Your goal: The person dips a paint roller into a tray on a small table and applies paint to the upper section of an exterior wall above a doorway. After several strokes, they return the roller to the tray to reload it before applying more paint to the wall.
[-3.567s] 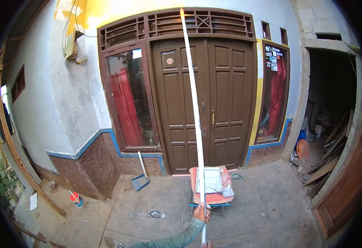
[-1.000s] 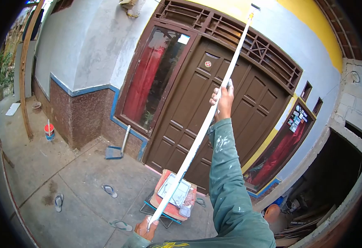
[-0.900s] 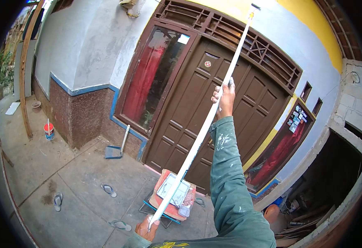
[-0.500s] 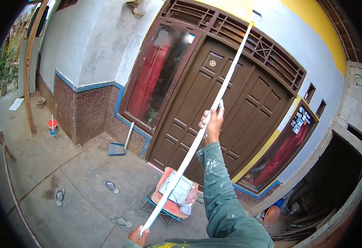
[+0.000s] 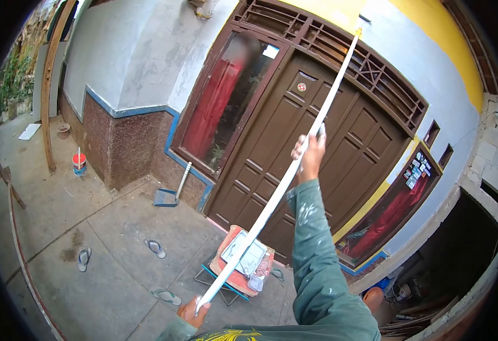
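Observation:
A long white pole [image 5: 273, 199] runs diagonally from the bottom centre up to the wall above the brown double door [image 5: 294, 131]. Its far end carries a small paint roller [image 5: 365, 19] by the yellow and pale painted wall. My right hand [image 5: 310, 152], spotted with paint, is wrapped round the pole's middle, arm stretched up. Near the bottom edge my left hand [image 5: 193, 312] grips the pole's lower end. Beneath the pole, a paint tray [image 5: 245, 255] and a small clear container [image 5: 255, 283] rest on a red-topped folding stool [image 5: 231, 277].
A blue dustpan [image 5: 164, 197] leans by the wall, left of the door. Loose sandals [image 5: 84, 258] lie on the concrete floor. Farther left are a red-lidded bucket [image 5: 79, 163] and a wooden post [image 5: 48, 96]. A dark opening [image 5: 453, 250] with stacked items is at the right.
The door, stool and floor items appear shifted slightly right in the view. Both hands, still on the pole, have moved a little to the right in the picture, and the roller end too.

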Tool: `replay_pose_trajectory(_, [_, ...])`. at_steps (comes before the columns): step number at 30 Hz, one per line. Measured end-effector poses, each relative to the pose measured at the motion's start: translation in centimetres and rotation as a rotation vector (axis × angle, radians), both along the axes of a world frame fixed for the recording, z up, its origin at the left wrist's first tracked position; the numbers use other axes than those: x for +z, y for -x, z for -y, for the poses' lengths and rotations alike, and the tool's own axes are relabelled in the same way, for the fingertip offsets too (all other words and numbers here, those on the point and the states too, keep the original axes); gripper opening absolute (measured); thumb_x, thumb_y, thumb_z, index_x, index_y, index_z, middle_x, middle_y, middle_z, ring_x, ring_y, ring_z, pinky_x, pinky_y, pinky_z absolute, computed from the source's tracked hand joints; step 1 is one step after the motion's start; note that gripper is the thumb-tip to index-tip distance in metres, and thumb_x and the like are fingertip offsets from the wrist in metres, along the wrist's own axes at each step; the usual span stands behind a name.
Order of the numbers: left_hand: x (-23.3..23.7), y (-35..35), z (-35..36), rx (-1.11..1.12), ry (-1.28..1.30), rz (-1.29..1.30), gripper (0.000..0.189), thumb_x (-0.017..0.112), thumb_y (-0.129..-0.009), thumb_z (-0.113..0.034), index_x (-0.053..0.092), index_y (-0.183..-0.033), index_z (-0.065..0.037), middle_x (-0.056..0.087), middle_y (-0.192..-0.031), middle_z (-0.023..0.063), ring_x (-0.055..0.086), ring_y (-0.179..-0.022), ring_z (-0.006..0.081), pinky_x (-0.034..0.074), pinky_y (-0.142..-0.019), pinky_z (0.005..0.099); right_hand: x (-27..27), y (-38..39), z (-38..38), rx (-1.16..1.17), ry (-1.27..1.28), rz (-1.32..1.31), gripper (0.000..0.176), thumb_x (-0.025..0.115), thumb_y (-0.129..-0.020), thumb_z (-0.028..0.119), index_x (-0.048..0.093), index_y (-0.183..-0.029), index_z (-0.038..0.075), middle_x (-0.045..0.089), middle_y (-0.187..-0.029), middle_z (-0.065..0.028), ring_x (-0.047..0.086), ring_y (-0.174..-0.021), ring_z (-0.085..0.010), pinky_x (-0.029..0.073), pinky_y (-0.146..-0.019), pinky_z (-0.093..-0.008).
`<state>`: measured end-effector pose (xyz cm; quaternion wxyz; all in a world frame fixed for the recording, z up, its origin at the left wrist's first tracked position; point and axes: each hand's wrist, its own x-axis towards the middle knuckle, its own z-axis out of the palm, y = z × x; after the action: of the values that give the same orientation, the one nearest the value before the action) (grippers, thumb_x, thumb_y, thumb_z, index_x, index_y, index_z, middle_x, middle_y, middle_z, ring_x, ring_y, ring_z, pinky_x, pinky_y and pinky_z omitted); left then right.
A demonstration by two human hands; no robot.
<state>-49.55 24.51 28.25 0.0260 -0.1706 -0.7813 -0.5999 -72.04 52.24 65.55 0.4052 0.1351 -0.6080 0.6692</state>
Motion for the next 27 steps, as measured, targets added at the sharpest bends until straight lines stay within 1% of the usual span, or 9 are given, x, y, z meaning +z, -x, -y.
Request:
replay_pose_trajectory(2, [3.3, 1.0, -0.7, 0.02, -0.088, -0.262, 0.03, 0.063, -0.092, -0.028, 0.055, -0.107, -0.004, 0.062, -0.069, 0.0195, 0.062, -0.06, 0.0425, 0.046, -0.052, 0.0495, 3.2, 0.6, -0.5, 0.007, 0.008, -0.015, 0.048, 0.037, -0.101, 0.015, 0.024, -0.147, 0.021, 0.047, -0.073, -0.0039, 0.043, -0.049, -0.0092, 0.036, -0.038, -0.0227])
replay_pose_trajectory(4, [5.5, 2.6, -1.5, -0.021, -0.022, -0.292, 0.038, 0.066, -0.091, -0.023, 0.054, -0.118, 0.001, 0.067, -0.083, 0.0186, 0.065, -0.066, 0.0397, 0.05, -0.056, 0.044, 6.0, 1.3, -0.9, -0.009, -0.004, -0.018, 0.049, 0.036, -0.1, 0.013, 0.023, -0.147, 0.019, 0.048, -0.073, -0.0045, 0.043, -0.05, -0.0097, 0.037, -0.039, -0.0231])
replay_pose_trajectory(12, [18.7, 6.0, -2.0, -0.035, -0.067, -0.538, 0.056, 0.061, -0.092, -0.017, 0.039, -0.142, -0.006, 0.067, -0.083, 0.0215, 0.065, -0.066, 0.0411, 0.051, -0.055, 0.0457, 15.9, 3.7, -2.3, 0.014, -0.058, -0.058, 0.038, 0.038, -0.099, 0.013, 0.029, -0.136, 0.015, 0.046, -0.071, -0.0046, 0.044, -0.05, -0.0112, 0.039, -0.039, -0.0256])
replay_pose_trajectory(14, [19.2, 6.4, -1.9, -0.053, 0.101, -0.536, 0.063, 0.06, -0.092, -0.021, 0.032, -0.148, -0.013, 0.067, -0.106, 0.0228, 0.067, -0.068, 0.0411, 0.055, -0.058, 0.0449, 16.6, 3.6, -1.9, -0.008, -0.051, -0.063, 0.032, 0.038, -0.099, 0.013, 0.033, -0.13, 0.014, 0.046, -0.071, -0.0045, 0.044, -0.05, -0.0113, 0.039, -0.039, -0.0254])
replay_pose_trajectory(15, [19.0, 6.5, -2.0, -0.052, 0.102, -0.537, 0.063, 0.06, -0.092, -0.021, 0.032, -0.148, -0.013, 0.067, -0.106, 0.0228, 0.067, -0.068, 0.0411, 0.055, -0.058, 0.0449, 16.7, 3.6, -1.7, -0.011, -0.046, -0.068, 0.032, 0.038, -0.099, 0.013, 0.033, -0.13, 0.014, 0.046, -0.071, -0.0047, 0.044, -0.05, -0.0116, 0.039, -0.039, -0.0258])
replay_pose_trajectory(18, [18.1, 6.7, -2.1, -0.018, 0.114, -0.616, 0.06, 0.06, -0.092, -0.022, 0.036, -0.147, -0.015, 0.068, -0.103, 0.0204, 0.067, -0.067, 0.0388, 0.055, -0.057, 0.043, 15.8, 3.8, -1.3, -0.029, -0.049, -0.058, 0.031, 0.038, -0.1, 0.013, 0.034, -0.13, 0.013, 0.047, -0.072, -0.0058, 0.044, -0.05, -0.0115, 0.039, -0.04, -0.0255])
replay_pose_trajectory(22, [16.7, 6.4, -1.9, 0.015, 0.062, -0.607, 0.054, 0.061, -0.091, -0.018, 0.043, -0.142, -0.011, 0.068, -0.085, 0.0183, 0.065, -0.064, 0.0382, 0.051, -0.055, 0.0445, 13.0, 4.8, -1.8, -0.035, -0.036, -0.04, 0.028, 0.036, -0.101, 0.016, 0.034, -0.129, 0.016, 0.048, -0.072, -0.0061, 0.044, -0.05, -0.0116, 0.039, -0.04, -0.025])
replay_pose_trajectory(23, [16.2, 6.4, -1.8, 0.019, 0.056, -0.591, 0.053, 0.062, -0.09, -0.015, 0.045, -0.14, -0.007, 0.066, -0.077, 0.0187, 0.063, -0.063, 0.0391, 0.049, -0.054, 0.0452, 12.4, 4.7, -1.7, -0.047, -0.033, -0.033, 0.031, 0.036, -0.102, 0.016, 0.033, -0.132, 0.017, 0.048, -0.073, -0.0061, 0.045, -0.051, -0.0119, 0.039, -0.04, -0.0252])
replay_pose_trajectory(27, [13.5, 6.9, -1.8, 0.001, 0.056, -0.618, 0.052, 0.062, -0.09, -0.014, 0.046, -0.139, -0.007, 0.066, -0.078, 0.019, 0.063, -0.064, 0.0399, 0.049, -0.054, 0.0452, 10.3, 4.3, -1.3, -0.035, 0.003, -0.011, 0.047, 0.037, -0.101, 0.015, 0.022, -0.146, 0.022, 0.048, -0.074, -0.0062, 0.045, -0.047, -0.0127, 0.04, -0.038, -0.0285])
